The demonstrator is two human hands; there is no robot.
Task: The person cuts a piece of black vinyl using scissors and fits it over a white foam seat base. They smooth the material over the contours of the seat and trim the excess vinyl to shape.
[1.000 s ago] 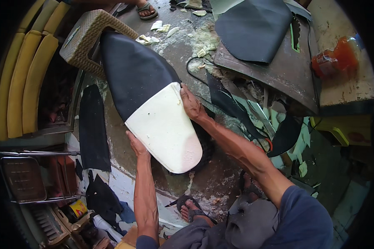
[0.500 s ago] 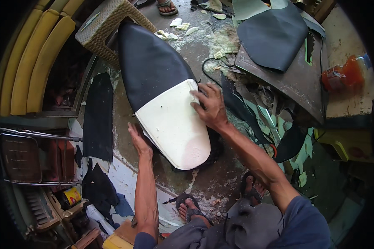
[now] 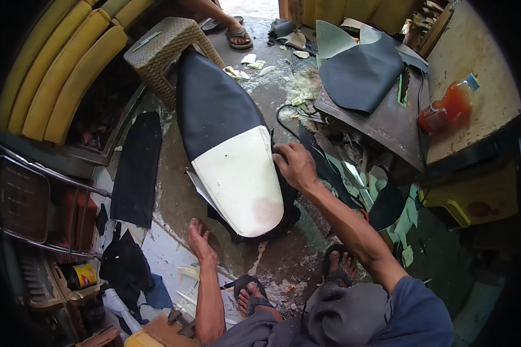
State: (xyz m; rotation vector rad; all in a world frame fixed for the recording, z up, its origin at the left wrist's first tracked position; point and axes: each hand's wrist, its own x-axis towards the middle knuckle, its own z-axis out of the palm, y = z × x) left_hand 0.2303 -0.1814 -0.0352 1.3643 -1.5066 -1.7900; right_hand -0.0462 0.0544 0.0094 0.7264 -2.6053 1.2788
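A long motorcycle seat [image 3: 220, 104] lies on the floor before me, its far part covered in smooth black material. The near part is a bare white foam pad [image 3: 237, 179], with a pinkish patch by its rounded end. My right hand [image 3: 297, 166] is at the right edge of the seat, beside the seam between black and white. Its fingers are curled against that edge, and their tips are partly hidden. Off the seat's near left side, my left hand [image 3: 201, 240] is held open, touching nothing. A thin pale flap [image 3: 201, 188] sticks out along the pad's left edge.
A woven-pattern stool [image 3: 168, 49] stands at the seat's far end, near another person's sandalled foot [image 3: 238, 37]. Black sheet material [image 3: 362, 72] lies on a board to the right, by a bottle of red liquid [image 3: 448, 107]. A black strip [image 3: 136, 170] and scraps cover the left floor.
My right hand has moved off the white pad's top to its right edge. My left hand has drawn away from the seat's left side, toward me. The view has tilted upward.
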